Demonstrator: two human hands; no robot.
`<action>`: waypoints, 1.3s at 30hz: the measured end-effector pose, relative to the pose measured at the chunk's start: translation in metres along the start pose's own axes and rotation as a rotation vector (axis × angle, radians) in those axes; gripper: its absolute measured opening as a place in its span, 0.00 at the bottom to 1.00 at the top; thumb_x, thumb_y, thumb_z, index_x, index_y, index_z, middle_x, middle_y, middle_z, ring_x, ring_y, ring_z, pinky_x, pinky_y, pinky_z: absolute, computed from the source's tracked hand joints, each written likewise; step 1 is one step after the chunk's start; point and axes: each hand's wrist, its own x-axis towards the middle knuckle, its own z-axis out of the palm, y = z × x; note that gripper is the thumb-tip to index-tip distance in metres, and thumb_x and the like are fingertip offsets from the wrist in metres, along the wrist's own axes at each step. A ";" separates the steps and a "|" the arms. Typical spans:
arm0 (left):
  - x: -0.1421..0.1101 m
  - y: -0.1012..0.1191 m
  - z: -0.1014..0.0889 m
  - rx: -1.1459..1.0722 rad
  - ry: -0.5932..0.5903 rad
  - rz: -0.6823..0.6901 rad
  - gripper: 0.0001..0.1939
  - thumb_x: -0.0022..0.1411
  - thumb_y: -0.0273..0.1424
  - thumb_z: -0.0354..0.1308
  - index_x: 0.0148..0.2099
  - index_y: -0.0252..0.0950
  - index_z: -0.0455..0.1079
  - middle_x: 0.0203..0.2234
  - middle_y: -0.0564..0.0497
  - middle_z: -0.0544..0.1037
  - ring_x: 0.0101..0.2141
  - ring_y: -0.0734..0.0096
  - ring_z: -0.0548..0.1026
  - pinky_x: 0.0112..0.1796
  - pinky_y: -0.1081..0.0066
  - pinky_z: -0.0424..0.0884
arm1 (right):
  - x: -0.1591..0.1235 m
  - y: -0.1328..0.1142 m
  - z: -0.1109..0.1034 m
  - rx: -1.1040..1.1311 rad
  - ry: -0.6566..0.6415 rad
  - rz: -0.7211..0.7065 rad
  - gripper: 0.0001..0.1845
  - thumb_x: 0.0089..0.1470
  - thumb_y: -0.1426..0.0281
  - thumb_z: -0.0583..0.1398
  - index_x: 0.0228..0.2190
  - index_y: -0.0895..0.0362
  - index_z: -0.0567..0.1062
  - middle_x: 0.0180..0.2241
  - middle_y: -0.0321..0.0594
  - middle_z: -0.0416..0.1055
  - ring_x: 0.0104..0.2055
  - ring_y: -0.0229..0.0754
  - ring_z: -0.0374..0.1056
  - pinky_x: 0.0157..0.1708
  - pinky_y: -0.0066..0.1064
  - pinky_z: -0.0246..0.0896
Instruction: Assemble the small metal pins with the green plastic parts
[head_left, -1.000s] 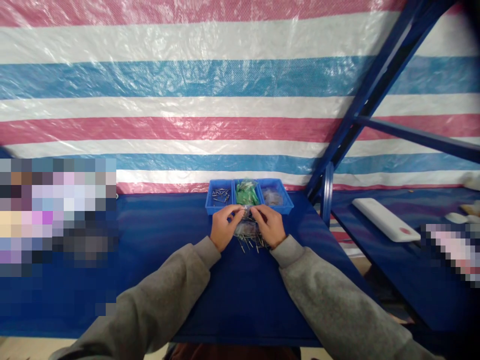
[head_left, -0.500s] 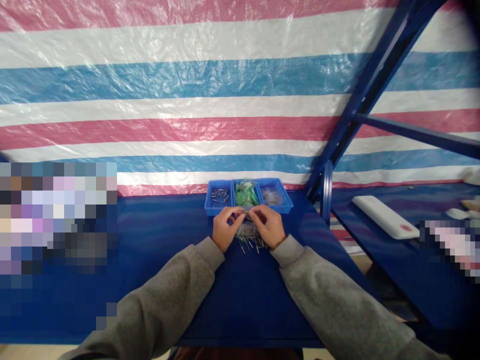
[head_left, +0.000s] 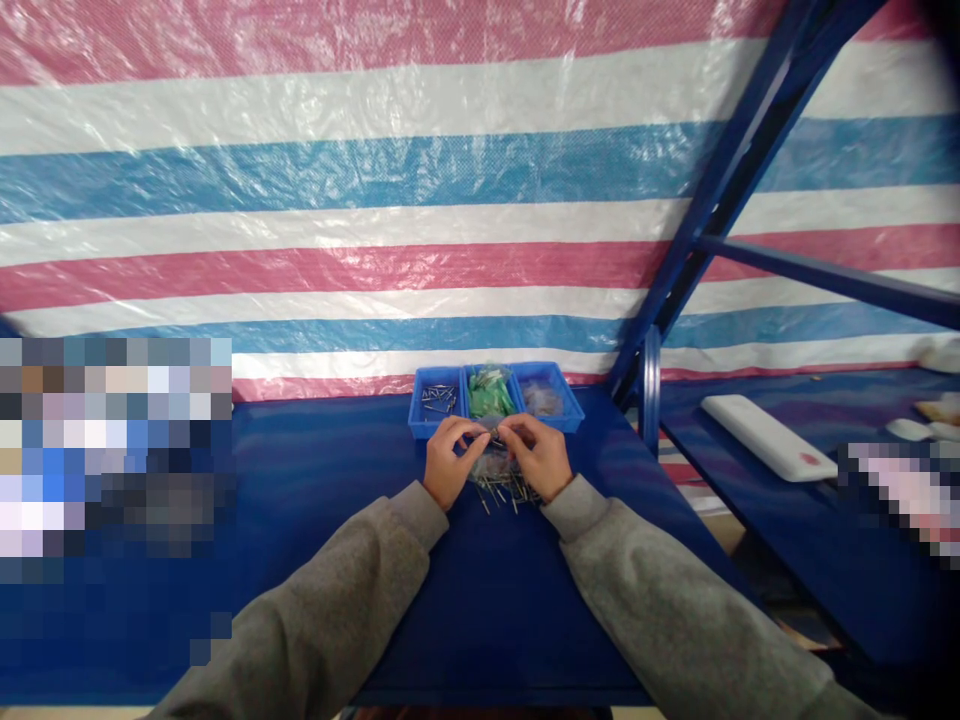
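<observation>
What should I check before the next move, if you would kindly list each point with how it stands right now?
1. Left hand and right hand together in front of the tray: ok, fingertips meet.
2. Grip on the small clear plastic piece between the fingertips: cannot tell, too small to see.
3. Blue three-compartment tray within reach: ok, just beyond the hands.
4. Metal pins in the left compartment: ok.
5. Green packets in the middle compartment: ok.
6. Loose pins on the blue tabletop: not ok, scattered outside the tray below the hands.
</observation>
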 end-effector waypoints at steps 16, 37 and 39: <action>0.001 0.001 0.001 -0.050 0.000 -0.017 0.07 0.59 0.33 0.54 0.34 0.34 0.70 0.30 0.49 0.72 0.31 0.72 0.70 0.31 0.72 0.67 | 0.000 -0.001 0.001 0.014 -0.015 0.019 0.13 0.53 0.59 0.55 0.29 0.56 0.72 0.20 0.35 0.68 0.19 0.36 0.63 0.21 0.27 0.60; 0.001 -0.008 0.004 -0.172 0.005 -0.137 0.06 0.56 0.32 0.57 0.34 0.33 0.69 0.30 0.50 0.72 0.32 0.72 0.70 0.32 0.73 0.67 | 0.001 -0.004 -0.001 -0.062 0.004 -0.076 0.14 0.54 0.61 0.54 0.28 0.57 0.72 0.26 0.37 0.70 0.22 0.36 0.62 0.24 0.28 0.58; 0.000 -0.010 0.004 -0.195 0.010 -0.144 0.07 0.56 0.32 0.58 0.33 0.33 0.69 0.30 0.50 0.72 0.32 0.71 0.70 0.32 0.73 0.67 | 0.002 -0.004 -0.001 -0.070 0.006 -0.089 0.14 0.54 0.60 0.54 0.27 0.57 0.72 0.25 0.38 0.70 0.22 0.35 0.61 0.25 0.27 0.57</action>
